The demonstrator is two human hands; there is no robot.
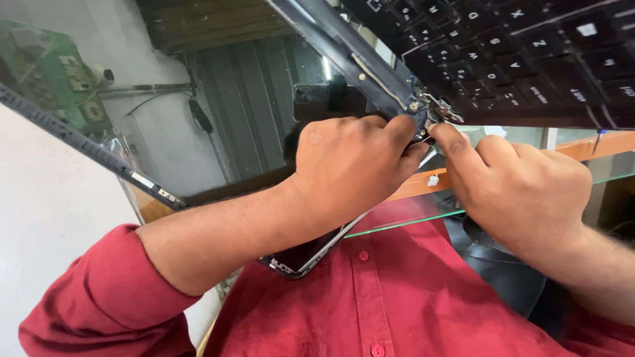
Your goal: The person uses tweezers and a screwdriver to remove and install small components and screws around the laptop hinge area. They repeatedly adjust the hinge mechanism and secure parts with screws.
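While both sets of fingers pinch at the metal hinge (pixel 433 112) of an opened laptop (pixel 529 59), the left hand (pixel 350 168) curls closed around the hinge corner and the right hand (pixel 522 188) presses its fingertips (pixel 444 135) in from the right, seemingly to steady it. Its keyboard tilts overhead at far right. A red shirt (pixel 370 291) fills the near view, and a glass table (pixel 410 221) edge lies behind the hands.

Both hands, left (pixel 354 165) and right (pixel 522 188), raised close together, fingers curled and pinching.
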